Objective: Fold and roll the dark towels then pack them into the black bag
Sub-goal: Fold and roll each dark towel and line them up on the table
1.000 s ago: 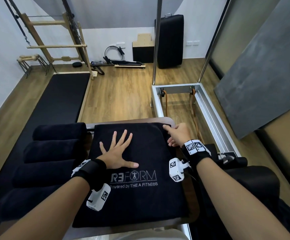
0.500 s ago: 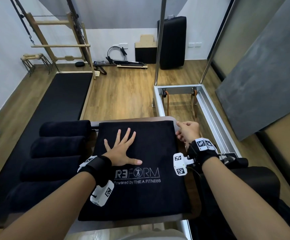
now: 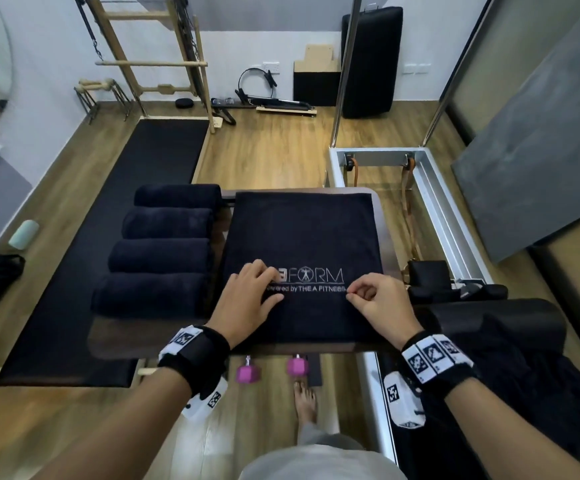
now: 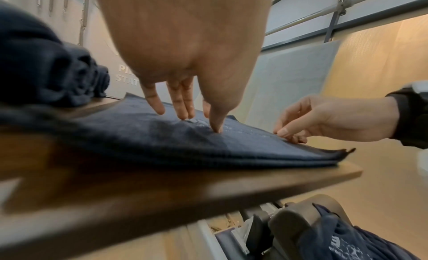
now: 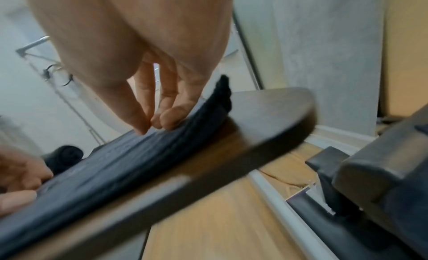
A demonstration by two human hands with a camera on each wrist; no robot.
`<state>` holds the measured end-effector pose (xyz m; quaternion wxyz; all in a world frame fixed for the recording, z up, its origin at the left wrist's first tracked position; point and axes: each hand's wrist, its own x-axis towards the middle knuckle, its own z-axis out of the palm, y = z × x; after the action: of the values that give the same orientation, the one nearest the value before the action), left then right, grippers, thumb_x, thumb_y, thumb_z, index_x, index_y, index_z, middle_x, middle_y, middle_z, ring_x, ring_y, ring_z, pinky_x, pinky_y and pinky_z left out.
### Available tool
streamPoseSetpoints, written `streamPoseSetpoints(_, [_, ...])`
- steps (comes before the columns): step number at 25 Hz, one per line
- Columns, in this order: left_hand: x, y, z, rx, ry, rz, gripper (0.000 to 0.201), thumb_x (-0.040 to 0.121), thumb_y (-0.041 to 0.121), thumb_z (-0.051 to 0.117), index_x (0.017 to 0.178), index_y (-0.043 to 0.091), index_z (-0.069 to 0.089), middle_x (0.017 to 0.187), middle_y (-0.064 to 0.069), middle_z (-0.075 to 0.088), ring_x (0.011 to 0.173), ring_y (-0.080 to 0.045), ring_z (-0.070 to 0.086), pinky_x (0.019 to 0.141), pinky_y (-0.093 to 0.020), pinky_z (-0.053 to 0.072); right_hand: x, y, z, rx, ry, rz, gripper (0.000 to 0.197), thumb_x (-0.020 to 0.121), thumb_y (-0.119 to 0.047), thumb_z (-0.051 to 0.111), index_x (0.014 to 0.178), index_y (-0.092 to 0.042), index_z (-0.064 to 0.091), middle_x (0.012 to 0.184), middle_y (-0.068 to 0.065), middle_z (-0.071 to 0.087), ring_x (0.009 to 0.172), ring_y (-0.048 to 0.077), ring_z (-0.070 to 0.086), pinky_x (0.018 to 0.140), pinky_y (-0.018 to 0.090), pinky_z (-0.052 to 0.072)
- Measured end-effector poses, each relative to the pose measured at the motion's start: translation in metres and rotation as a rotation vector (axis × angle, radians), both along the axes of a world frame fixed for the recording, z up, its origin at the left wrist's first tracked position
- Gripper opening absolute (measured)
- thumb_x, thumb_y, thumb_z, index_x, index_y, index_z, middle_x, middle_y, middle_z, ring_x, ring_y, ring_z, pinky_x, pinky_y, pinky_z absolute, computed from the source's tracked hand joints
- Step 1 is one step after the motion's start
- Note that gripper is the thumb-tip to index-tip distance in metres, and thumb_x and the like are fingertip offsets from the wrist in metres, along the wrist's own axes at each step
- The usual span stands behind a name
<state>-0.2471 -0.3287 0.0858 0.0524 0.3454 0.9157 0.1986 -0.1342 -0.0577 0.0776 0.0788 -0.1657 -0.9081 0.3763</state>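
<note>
Four rolled towels [image 3: 164, 251] on brown tabletop [image 3: 384, 220]

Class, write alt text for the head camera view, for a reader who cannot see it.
Two hands rest on a folded dark towel lying flat on a wooden board: the left hand presses beside its white printed logo, the right hand pinches the cloth near its right edge. Four rolled towels lie in a row to the left; pink dumbbells sit on the floor below.
</note>
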Motion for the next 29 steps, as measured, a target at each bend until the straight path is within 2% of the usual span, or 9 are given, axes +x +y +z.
streamPoseSetpoints(4, [0.035, -0.039, -0.011, 0.093, 0.006, -0.015, 0.030, 0.101, 0.040, 0.069, 0.124, 0.021, 0.069, 0.139, 0.008, 0.058, 0.131, -0.016, 0.054, 0.107, -0.039, 0.045, 0.045, -0.019, -0.008, 0.161, 0.088, 0.102, 0.012, 0.082, -0.021, 0.086, 0.087, -0.020, 0.076, 0.089, -0.008, 0.060, 0.083, 0.013, 0.060, 0.078, 0.039, 0.056])
streamPoseSetpoints(8, [0.064, -0.061, -0.019, 0.124, -0.095, -0.047, 0.068, 0.096, 0.052, 0.071, 0.155, 0.023, 0.050, 0.168, 0.011, 0.032, 0.156, -0.006, 0.026, 0.131, -0.035, 0.018, 0.081, -0.028, -0.015, 0.237, 0.092, 0.163, 0.048, 0.076, -0.044, 0.090, 0.110, -0.015, 0.073, 0.113, -0.005, 0.053, 0.108, 0.012, 0.053, 0.095, 0.025, 0.046])
streamPoseSetpoints(13, [0.074, -0.075, -0.019, -0.001, -0.072, -0.151, 0.079, 0.094, 0.013, 0.078, 0.162, 0.024, 0.038, 0.172, 0.011, 0.020, 0.161, -0.010, 0.015, 0.131, -0.027, 0.004, 0.107, -0.034, -0.017, 0.436, 0.057, 0.188, 0.045, 0.075, -0.006, 0.088, 0.113, -0.017, 0.066, 0.116, -0.005, 0.052, 0.106, 0.018, 0.055, 0.089, 0.037, 0.056])
streamPoseSetpoints(16, [0.079, -0.081, -0.015, 0.028, -0.111, -0.130, 0.056, 0.101, -0.001, 0.064, 0.153, 0.017, 0.053, 0.169, 0.007, 0.030, 0.160, -0.011, 0.021, 0.131, -0.026, 0.009, 0.117, -0.031, -0.013, 0.442, 0.124, 0.220, 0.030, 0.081, 0.006, 0.077, 0.102, -0.014, 0.070, 0.105, -0.005, 0.059, 0.098, 0.018, 0.058, 0.081, 0.039, 0.058])
streamPoseSetpoints(18, [0.081, -0.085, -0.008, 0.063, -0.128, -0.114, 0.045, 0.103, -0.004, 0.057, 0.143, 0.014, 0.065, 0.160, 0.003, 0.047, 0.154, -0.011, 0.036, 0.128, -0.030, 0.027, 0.120, -0.027, -0.006, 0.365, 0.127, 0.228, 0.027, 0.086, 0.007, 0.072, 0.100, -0.015, 0.071, 0.100, -0.007, 0.063, 0.096, 0.015, 0.060, 0.083, 0.038, 0.057])
streamPoseSetpoints(21, [0.073, -0.088, 0.014, 0.205, -0.104, 0.026, 0.020, 0.102, 0.017, 0.069, 0.117, 0.023, 0.080, 0.116, 0.011, 0.079, 0.110, -0.004, 0.072, 0.091, -0.020, 0.054, 0.113, -0.021, 0.015, 0.147, 0.078, 0.160, 0.027, 0.091, 0.005, 0.069, 0.098, -0.021, 0.072, 0.094, -0.011, 0.068, 0.092, 0.008, 0.063, 0.085, 0.035, 0.055])
streamPoseSetpoints(24, [0.049, -0.078, 0.034, 0.394, -0.249, 0.116, 0.005, 0.094, 0.029, 0.079, 0.098, 0.032, 0.081, 0.091, 0.022, 0.078, 0.091, 0.003, 0.072, 0.084, -0.025, 0.058, 0.089, -0.011, 0.043, 0.018, 0.130, 0.071, 0.027, 0.094, 0.002, 0.067, 0.095, -0.025, 0.073, 0.095, -0.014, 0.072, 0.094, 0.003, 0.066, 0.086, 0.028, 0.054])
streamPoseSetpoints(26, [0.028, -0.068, 0.045, 0.494, -0.249, 0.153, 0.009, 0.093, 0.026, 0.080, 0.093, 0.035, 0.079, 0.091, 0.023, 0.077, 0.093, 0.003, 0.071, 0.086, -0.024, 0.057, 0.065, -0.002, 0.063, -0.032, 0.181, 0.050, 0.028, 0.096, -0.001, 0.066, 0.103, -0.026, 0.075, 0.103, -0.015, 0.074, 0.103, 0.000, 0.066, 0.092, 0.018, 0.050])
streamPoseSetpoints(29, [-0.008, -0.053, 0.056, 0.483, -0.141, 0.218, 0.007, 0.099, 0.028, 0.073, 0.100, 0.026, 0.079, 0.096, 0.017, 0.077, 0.096, -0.004, 0.071, 0.089, -0.034, 0.057, 0.016, 0.012, 0.086, -0.117, 0.221, 0.045, 0.032, 0.095, 0.002, 0.067, 0.111, -0.024, 0.077, 0.106, -0.007, 0.075, 0.107, 0.009, 0.067, 0.097, 0.023, 0.050])
